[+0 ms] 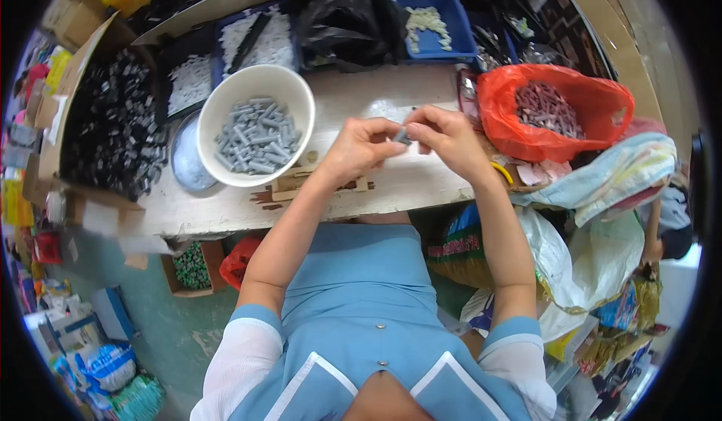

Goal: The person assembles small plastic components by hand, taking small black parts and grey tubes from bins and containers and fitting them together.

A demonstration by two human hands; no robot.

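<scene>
Over the middle of the bench my left hand [361, 149] and my right hand [450, 137] meet, fingertips closed round one small grey cylindrical piece [404, 137]. Fingers cover much of it, so its full shape is hidden. A cream bowl [303, 105] to the left of my left hand holds many similar grey cylindrical pieces [259, 134]. Just below my left hand, a small wooden fixture [289, 186] lies on the white bench top [421, 184].
At the left stands a cardboard box of black parts [113, 124], beside a round metal dish [188, 158]. Blue trays [432, 49] and a black plastic bag [350, 26] line the back. A red bag [511, 131] of reddish parts and a yellow-handled tool [502, 171] lie at the right.
</scene>
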